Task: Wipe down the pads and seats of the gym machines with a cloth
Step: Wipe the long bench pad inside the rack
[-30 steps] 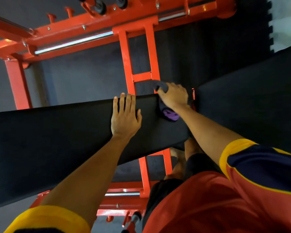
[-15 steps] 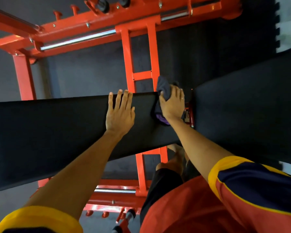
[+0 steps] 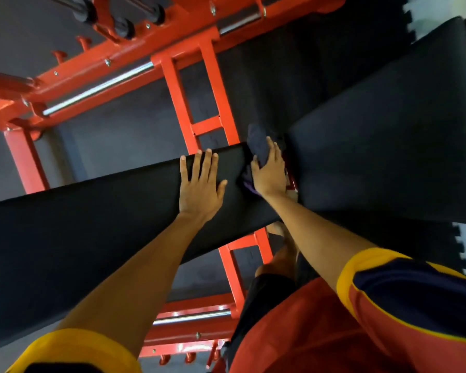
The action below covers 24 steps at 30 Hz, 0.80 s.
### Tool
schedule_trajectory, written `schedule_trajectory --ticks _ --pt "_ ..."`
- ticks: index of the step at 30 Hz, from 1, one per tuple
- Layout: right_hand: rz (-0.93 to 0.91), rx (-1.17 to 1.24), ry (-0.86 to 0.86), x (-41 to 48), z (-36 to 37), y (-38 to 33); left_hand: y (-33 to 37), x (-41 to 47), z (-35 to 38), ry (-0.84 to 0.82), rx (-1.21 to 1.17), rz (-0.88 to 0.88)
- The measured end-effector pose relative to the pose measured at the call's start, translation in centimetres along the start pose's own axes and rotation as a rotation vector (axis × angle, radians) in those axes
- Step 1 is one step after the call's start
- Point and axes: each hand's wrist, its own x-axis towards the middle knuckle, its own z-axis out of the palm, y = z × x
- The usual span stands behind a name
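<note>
The right hand lies flat with straight fingers on a dark blue cloth with a purple corner and presses it down. It does not squeeze it. The cloth sits at the right end of a long black padded bench cushion, next to the gap. It runs from the near side to the far side of the cushion, and its top bit sticks out over the far edge. The left hand is open too, palm down on the same cushion, just beside the cloth.

The cushion's long side goes left to right and climbs a little toward the right. A second wide black pad lies past the gap. An orange metal frame stands under both.

A second ago the right hand's fingers pointed left and more purple showed. Now they point away from the person. The left hand has stayed put.
</note>
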Motion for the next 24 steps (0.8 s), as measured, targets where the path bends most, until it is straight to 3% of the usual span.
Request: schedule_trajectory --ticks 2,4,8,11,15,19,24 --pt "0.244 0.160 -0.036 3.2 -0.4 -1.5 0.5 0.2 0.3 -0.015 0.045 0.002" --pt "0.336 0.158 -0.087 4.5 -0.5 -2.8 0.4 0.2 0.7 -0.010 0.068 -0.008" --pt "-0.059 -0.062 -0.024 -2.1 1.4 -3.1 0.6 0.3 1.3 0.011 0.060 -0.016" --pt "-0.096 -0.015 -0.055 -4.2 1.7 -1.1 0.9 0.3 1.5 0.029 0.042 -0.023" --pt "0.151 0.152 0.036 1.1 1.1 -1.4 0.8 0.3 1.7 0.041 0.039 -0.021" --pt "0.411 0.136 -0.115 6.1 -0.5 -2.0 0.6 0.5 2.0 0.053 0.050 -0.023" --pt "0.090 0.091 0.063 -1.4 1.6 0.0 0.7 0.4 2.1 0.061 0.041 -0.024"
